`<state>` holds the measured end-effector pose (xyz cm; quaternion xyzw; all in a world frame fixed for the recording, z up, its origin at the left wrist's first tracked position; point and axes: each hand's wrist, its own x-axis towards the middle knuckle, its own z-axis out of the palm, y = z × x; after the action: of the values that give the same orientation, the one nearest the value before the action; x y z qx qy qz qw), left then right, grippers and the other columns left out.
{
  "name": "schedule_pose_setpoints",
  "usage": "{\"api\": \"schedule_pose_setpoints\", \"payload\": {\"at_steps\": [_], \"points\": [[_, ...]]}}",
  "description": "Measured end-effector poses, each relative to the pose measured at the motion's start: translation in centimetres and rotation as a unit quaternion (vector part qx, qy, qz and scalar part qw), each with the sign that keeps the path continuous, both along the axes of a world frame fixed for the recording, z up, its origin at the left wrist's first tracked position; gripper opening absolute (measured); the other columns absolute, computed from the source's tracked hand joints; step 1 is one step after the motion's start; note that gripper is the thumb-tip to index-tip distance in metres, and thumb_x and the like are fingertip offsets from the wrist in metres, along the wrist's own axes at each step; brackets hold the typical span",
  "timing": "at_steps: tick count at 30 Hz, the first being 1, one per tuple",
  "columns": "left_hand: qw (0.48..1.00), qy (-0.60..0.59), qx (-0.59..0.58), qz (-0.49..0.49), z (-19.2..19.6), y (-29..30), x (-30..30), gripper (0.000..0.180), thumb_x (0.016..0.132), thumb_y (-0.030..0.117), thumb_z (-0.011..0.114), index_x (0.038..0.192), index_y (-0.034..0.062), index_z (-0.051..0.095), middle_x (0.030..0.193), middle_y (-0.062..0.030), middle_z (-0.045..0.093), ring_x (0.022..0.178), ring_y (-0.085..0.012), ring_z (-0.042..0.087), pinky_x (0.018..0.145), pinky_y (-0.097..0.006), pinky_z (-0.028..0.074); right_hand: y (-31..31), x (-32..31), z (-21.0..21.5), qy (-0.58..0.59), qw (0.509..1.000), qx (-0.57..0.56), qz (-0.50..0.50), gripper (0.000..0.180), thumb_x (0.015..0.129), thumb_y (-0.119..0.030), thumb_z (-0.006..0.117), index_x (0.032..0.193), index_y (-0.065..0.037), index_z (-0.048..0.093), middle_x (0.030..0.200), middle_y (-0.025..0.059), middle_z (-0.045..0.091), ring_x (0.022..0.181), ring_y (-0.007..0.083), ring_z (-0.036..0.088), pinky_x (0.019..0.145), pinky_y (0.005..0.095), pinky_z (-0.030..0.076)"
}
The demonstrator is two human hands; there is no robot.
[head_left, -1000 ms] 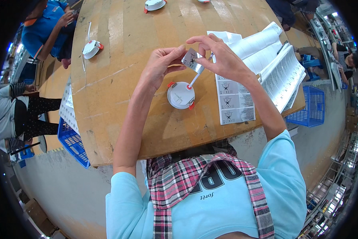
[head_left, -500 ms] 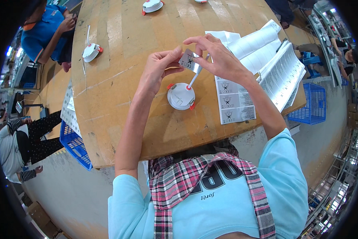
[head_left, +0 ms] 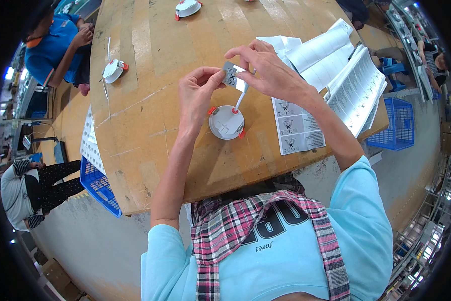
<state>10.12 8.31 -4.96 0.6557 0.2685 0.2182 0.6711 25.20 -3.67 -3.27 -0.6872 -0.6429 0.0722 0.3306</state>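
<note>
Over at the far left edge, a round white lamp with orange clips (head_left: 114,70) lies on the worn wooden table (head_left: 150,130), untouched, and a blue plastic crate (head_left: 101,185) hangs below the table's edge. Coming in now: my left hand (head_left: 198,95) is up over the table, thumb and forefinger pinched narrow on the left edge of the small grey square label (head_left: 230,76). Straight below it, the round white plastic downlight with orange spring clips (head_left: 226,122) lies flat on the wood, its short white cable (head_left: 239,99) rising toward my fingers. My right hand (head_left: 268,70) has the label's other side, fingertips closed on it, the rest of the fingers fanned loose. So both hands share that one little piece, held in the air just above the lamp. My read: the label is in hand but not yet on anything; the lamp's back looks bare, so sticking it down is what's left. The label itself is small, grey with dark print I can't make out, slightly tilted. Further right, a white printed label sheet (head_left: 295,128) lies flat by the lamp, then a stack of folded white leaflets (head_left: 356,90)
</note>
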Motion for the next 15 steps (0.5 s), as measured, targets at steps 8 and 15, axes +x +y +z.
{"api": "schedule_pose_setpoints", "payload": {"at_steps": [8, 15], "points": [[0.997, -0.01, -0.074, -0.03, -0.6, 1.0, 0.0, 0.027, 0.092, 0.023, 0.058, 0.097, -0.0022, 0.066, 0.088, -0.0081, 0.067, 0.078, -0.0127, 0.063, 0.078, -0.028, 0.052, 0.2, -0.5, -0.2, 0.015, 0.999, 0.034, 0.0, 0.035, 0.082, -0.009, 0.06, 0.116, -0.005, 0.053, 0.073, 0.0044, 0.052, 0.087, 0.0231, 0.048, 0.093, 0.0402, 0.034], [0.987, 0.0, -0.154, -0.044, -0.8, 1.2, -0.2, 0.03, 0.093, 0.024, 0.054, 0.102, -0.0033, 0.064, 0.09, -0.0093, 0.067, 0.077, -0.0143, 0.064, 0.077, -0.028, 0.053, 0.3, -0.6, -0.3, 0.027, 0.999, 0.015, -0.017, 0.034, 0.083, -0.006, 0.058, 0.116, -0.004, 0.053, 0.071, 0.0045, 0.052, 0.089, 0.0229, 0.051, 0.096, 0.0403, 0.033]]}}
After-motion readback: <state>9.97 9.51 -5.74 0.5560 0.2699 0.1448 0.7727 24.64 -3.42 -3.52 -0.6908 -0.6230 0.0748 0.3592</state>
